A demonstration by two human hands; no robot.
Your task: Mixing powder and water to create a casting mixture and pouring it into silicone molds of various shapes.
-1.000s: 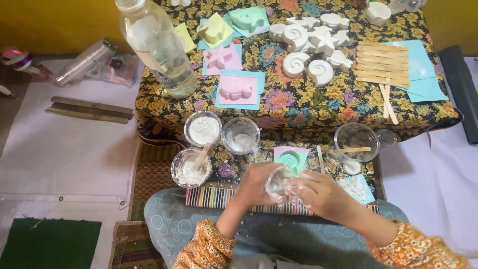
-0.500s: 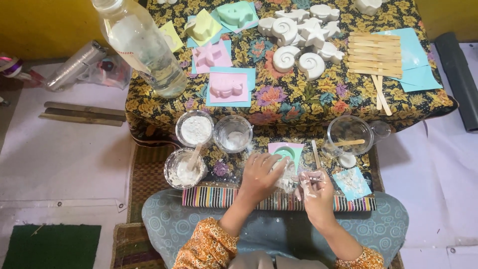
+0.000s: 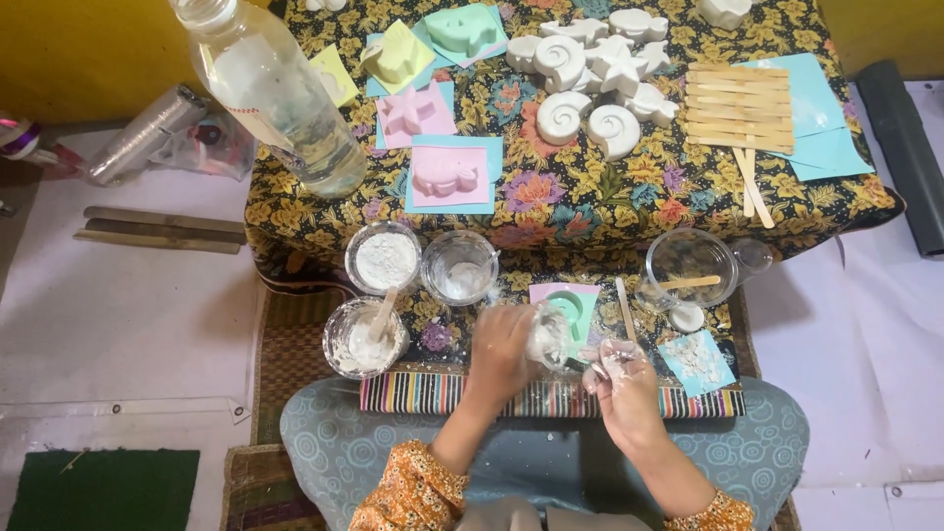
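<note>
Left hand (image 3: 503,349) grips a small clear cup (image 3: 547,334) — right hand (image 3: 621,379) pinches a stick beside it, near the table's front edge.

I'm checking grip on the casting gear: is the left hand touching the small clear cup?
Touching. The head view shows the left hand wrapped around the small clear cup, its fingers overlapping the cup's side with no gap.
</note>
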